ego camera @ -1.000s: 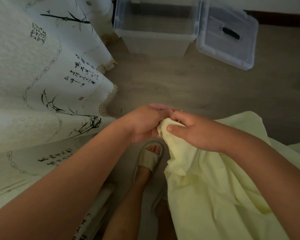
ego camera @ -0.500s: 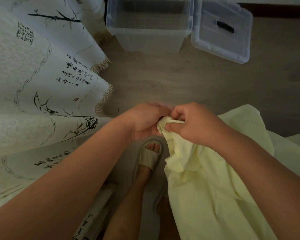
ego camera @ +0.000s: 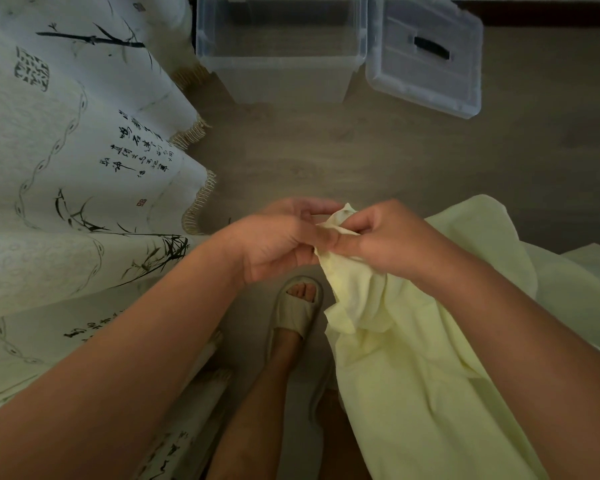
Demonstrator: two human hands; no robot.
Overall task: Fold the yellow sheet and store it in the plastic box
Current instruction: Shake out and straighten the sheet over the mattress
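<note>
Since the earlier frame your hands are spreading the bunched corner open, so its tip is now poking up between them. Your left hand and right hand are both pinching that corner of the pale yellow cotton sheet, which is hanging down to your right over the grey wooden floor. The clear plastic storage box is standing open well ahead, its clear lid lying just beside it. You are risking a skewed fold if either pinch slips, and the trailing fabric is hanging near your beige slipper, where you could tread on it.
</note>
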